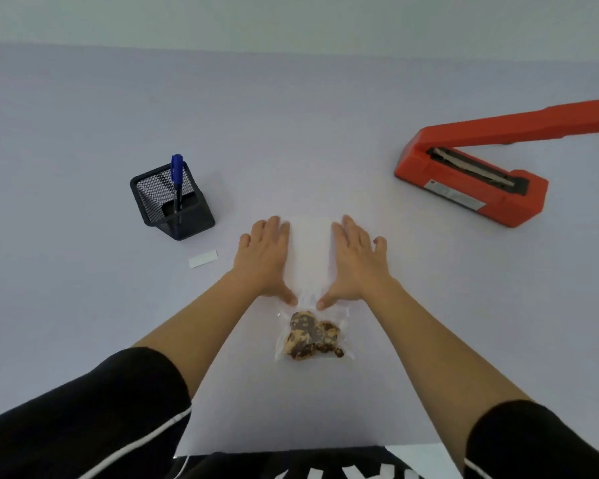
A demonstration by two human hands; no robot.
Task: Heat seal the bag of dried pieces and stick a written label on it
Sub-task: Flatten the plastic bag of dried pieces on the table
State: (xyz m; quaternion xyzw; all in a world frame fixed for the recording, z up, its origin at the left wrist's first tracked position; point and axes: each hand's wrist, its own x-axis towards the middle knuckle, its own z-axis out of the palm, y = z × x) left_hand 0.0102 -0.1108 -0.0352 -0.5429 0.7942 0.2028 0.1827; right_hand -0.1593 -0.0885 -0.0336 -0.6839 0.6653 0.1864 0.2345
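A clear plastic bag (pixel 310 257) lies flat on the table in front of me, its brown and tan dried pieces (pixel 312 337) bunched at the near end. My left hand (pixel 265 257) and my right hand (pixel 355 261) press flat on the bag's empty upper part, one along each side, fingers straight and thumbs pointing inward. An orange heat sealer (pixel 471 181) stands at the right with its arm raised. To the left, a small white label (pixel 203 258) lies on the table, and a blue pen (pixel 177 181) stands in a black mesh holder (pixel 173 205).
The table top (pixel 291 133) is pale lilac and stretches far back to a light wall. Its near edge (pixel 412 445) runs just in front of my body.
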